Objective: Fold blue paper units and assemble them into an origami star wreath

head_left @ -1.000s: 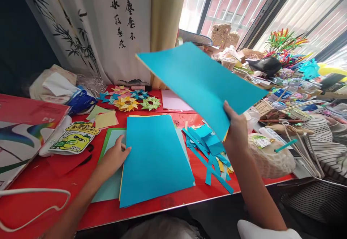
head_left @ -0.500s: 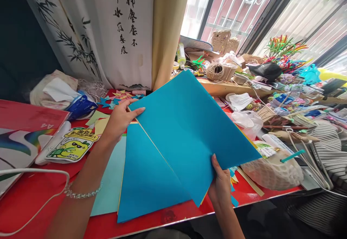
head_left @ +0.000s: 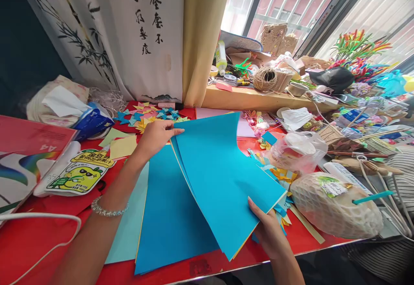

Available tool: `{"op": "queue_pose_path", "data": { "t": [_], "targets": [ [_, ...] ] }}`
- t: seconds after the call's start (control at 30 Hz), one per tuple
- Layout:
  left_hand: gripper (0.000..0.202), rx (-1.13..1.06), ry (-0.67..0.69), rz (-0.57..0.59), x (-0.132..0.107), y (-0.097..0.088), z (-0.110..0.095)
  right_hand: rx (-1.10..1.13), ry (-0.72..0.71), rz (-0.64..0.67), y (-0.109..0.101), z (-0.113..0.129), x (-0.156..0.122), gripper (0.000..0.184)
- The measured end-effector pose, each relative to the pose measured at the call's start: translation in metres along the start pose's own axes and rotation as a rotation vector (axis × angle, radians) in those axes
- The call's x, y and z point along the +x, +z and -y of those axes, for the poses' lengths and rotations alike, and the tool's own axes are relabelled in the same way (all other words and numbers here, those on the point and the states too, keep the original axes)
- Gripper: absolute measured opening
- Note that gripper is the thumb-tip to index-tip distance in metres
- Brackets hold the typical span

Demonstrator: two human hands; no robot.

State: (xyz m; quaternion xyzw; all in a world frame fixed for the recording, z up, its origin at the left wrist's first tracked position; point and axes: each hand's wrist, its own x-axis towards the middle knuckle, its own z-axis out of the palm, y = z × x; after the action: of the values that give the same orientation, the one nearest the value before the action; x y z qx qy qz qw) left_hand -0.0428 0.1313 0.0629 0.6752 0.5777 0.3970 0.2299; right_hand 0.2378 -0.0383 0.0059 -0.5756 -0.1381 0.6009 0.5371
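Observation:
Several blue paper sheets, with yellow showing at their edges, are held up in the air and bend in the middle. My left hand pinches their upper left corner between thumb and fingers. At the lower right edge, my right hand grips them, thumb on top and fingers hidden underneath. Beneath lies another stack of blue paper on the red table. A pale green sheet sticks out at that stack's left side.
Paper stars and scraps lie at the back. A drink pouch and tissue pack are on the left. To the right stand a netted coconut with a straw and a plastic bag. Craft supplies crowd the sill.
The held sheets have shifted from flat and spread out to bent and more upright, their far corner lower. The view has tilted down, showing more paper scraps behind them.

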Motion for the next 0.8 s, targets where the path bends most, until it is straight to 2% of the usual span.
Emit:
{"op": "queue_pose_path", "data": {
  "t": [0.13, 0.27, 0.4, 0.5, 0.57, 0.6, 0.67, 0.73, 0.8],
  "targets": [
    [0.028, 0.175, 0.085, 0.065, 0.005, 0.019, 0.025, -0.067, 0.035, -0.018, 0.0, -0.005, 0.003, 0.104],
    [0.023, 0.308, 0.216, 0.111, -0.004, 0.041, 0.04, -0.088, 0.046, -0.034, -0.002, -0.013, 0.007, 0.104],
    [0.032, 0.348, 0.42, 0.145, -0.032, 0.062, 0.042, -0.108, 0.068, -0.011, -0.001, -0.018, 0.008, 0.102],
    [0.031, 0.294, 0.604, 0.293, -0.059, 0.073, 0.04, -0.109, 0.049, -0.037, 0.001, -0.021, 0.008, 0.106],
    [0.029, 0.255, 0.675, 0.387, -0.071, 0.076, 0.038, -0.111, 0.048, -0.048, 0.003, -0.021, 0.008, 0.109],
    [0.032, 0.248, 0.672, 0.405, -0.073, 0.077, 0.038, -0.113, 0.053, -0.051, 0.003, -0.021, 0.009, 0.11],
    [0.036, 0.268, 0.581, 0.372, -0.068, 0.076, 0.042, -0.118, 0.066, -0.062, 0.003, -0.021, 0.009, 0.111],
    [0.041, 0.335, 0.419, 0.269, -0.055, 0.073, 0.049, -0.127, 0.074, -0.08, 0.003, -0.02, 0.009, 0.112],
    [0.037, 0.435, 0.264, 0.158, -0.041, 0.069, 0.056, -0.142, 0.078, -0.095, 0.002, -0.02, 0.009, 0.111]
  ]
}}
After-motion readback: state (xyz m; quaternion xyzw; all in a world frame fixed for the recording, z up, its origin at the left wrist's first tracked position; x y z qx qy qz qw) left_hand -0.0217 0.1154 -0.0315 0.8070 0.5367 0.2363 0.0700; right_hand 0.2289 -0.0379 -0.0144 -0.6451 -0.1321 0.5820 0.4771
